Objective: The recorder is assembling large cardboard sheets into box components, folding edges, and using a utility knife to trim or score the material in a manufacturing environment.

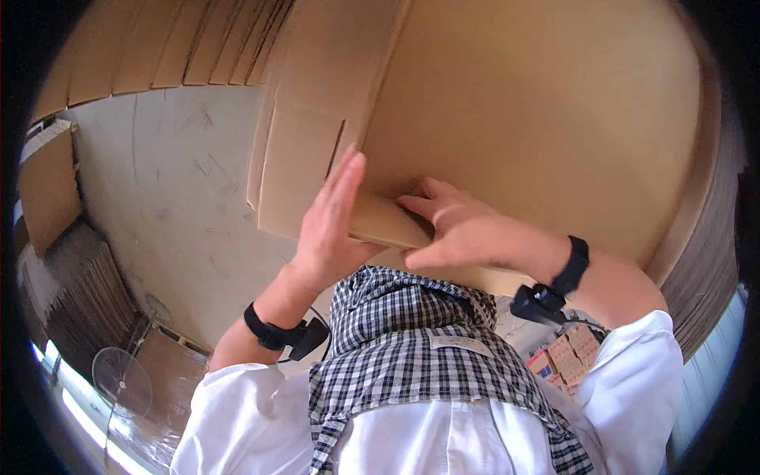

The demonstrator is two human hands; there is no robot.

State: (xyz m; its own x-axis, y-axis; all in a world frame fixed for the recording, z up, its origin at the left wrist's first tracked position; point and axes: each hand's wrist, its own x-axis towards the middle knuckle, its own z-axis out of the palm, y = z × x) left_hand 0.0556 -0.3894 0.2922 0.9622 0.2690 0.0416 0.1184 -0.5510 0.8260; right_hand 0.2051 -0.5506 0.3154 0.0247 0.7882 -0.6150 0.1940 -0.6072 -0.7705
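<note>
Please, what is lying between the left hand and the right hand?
In the head view, a piece of brown cardboard lies between the left hand and the right hand.

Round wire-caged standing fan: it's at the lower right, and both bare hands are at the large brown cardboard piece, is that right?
Not quite: the head view shows the round wire-caged standing fan at the lower left. The rest stands: the bare left hand and bare right hand are at the large brown cardboard piece.
</note>
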